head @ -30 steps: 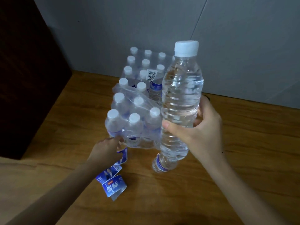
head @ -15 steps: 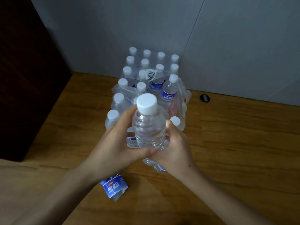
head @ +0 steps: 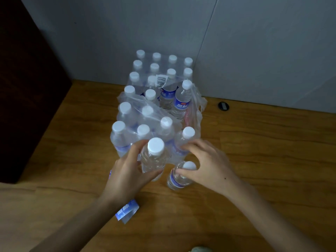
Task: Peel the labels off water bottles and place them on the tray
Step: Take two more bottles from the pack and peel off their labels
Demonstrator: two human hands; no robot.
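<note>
**Bare bottle held, next one reached**

Left hand (head: 127, 171) grips 1 bare bottle (head: 153, 160) upright in front of the pack (head: 154, 110), prob. to set it down. Right hand (head: 205, 164) curls round 1 labelled bottle (head: 179, 179) just right of it. 1 loose label (head: 127, 210) lies nearer. No tray visible.

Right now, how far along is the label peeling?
Early. Done: a peeled label lies on the wooden floor, and the left hand grips a bare bottle. In hand: the right hand closes on a labelled bottle. Left: the wrapped pack; no tray shows.
</note>
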